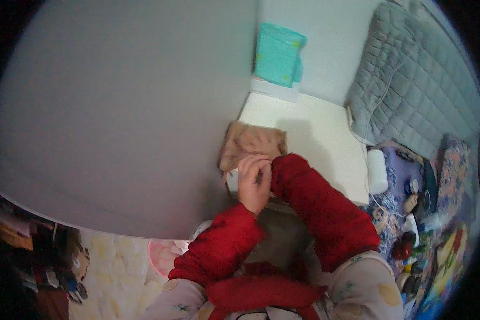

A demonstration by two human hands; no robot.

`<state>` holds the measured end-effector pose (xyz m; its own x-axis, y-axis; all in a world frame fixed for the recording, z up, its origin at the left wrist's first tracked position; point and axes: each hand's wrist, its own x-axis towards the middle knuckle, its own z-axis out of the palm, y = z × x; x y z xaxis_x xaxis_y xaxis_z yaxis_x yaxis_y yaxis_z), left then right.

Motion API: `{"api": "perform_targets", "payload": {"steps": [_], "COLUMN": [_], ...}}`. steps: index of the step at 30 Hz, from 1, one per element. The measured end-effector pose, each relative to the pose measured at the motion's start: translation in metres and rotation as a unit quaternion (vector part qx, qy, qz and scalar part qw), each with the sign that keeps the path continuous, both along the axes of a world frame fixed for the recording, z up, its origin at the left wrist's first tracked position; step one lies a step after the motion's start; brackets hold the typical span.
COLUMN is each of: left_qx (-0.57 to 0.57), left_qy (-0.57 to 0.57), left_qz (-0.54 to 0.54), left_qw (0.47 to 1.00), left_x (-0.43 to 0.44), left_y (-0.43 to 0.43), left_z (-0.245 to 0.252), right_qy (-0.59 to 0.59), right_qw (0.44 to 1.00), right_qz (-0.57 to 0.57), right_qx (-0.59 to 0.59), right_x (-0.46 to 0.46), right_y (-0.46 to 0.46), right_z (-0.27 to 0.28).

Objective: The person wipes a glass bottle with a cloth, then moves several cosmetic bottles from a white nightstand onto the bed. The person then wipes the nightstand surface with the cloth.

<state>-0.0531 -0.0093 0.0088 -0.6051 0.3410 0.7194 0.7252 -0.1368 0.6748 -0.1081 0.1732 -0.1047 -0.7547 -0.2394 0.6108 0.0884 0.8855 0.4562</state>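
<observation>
My left hand (pixel 253 185) is raised with its fingers curled, against the cuff of the red right sleeve (pixel 304 188). Blur hides whether it grips the cuff. My right hand is hard to make out; it is hidden behind the left or blends into the brown cloth beyond. This crumpled brown cloth (pixel 234 150) lies just past my hands, on the left edge of a white tabletop (pixel 336 160). A small pale surface (pixel 233 182) shows below the cloth, left of my left hand.
A large grey panel (pixel 124 120) rises close on the left. A turquoise packet (pixel 280 56) stands at the back. On the right are a grey quilted cover (pixel 408 84), a white cylinder (pixel 377 172), a cable and several small items. A pink basin (pixel 162 256) sits on the floor.
</observation>
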Motion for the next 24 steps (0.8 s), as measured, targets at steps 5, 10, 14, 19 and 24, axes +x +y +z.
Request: {"api": "perform_targets", "payload": {"steps": [5,10,14,19,24], "left_qx": [-0.018,-0.023,-0.01,-0.014,-0.018], "left_qy": [0.024,0.01,-0.045,-0.046,-0.064], "left_qz": [0.069,0.073,0.044,0.026,0.031], "left_qw": [0.997,0.997,0.998,0.999,0.997], "left_x": [-0.002,-0.004,0.0,0.005,0.002], "left_y": [-0.027,-0.021,-0.02,-0.019,-0.019], "left_z": [-0.002,-0.013,-0.015,-0.017,-0.018], "right_qy": [-0.263,-0.267,-0.249,-0.23,-0.159], "right_qw": [0.937,0.923,0.901,0.882,0.832], "right_qz": [-0.048,-0.09,-0.216,-0.307,-0.423], "right_qx": [-0.223,-0.261,-0.283,-0.274,-0.323], "right_x": [0.096,0.206,0.274,0.287,0.243], "right_y": [-0.088,-0.064,-0.012,0.039,0.073], "right_z": [0.063,0.091,0.089,0.096,0.083]}}
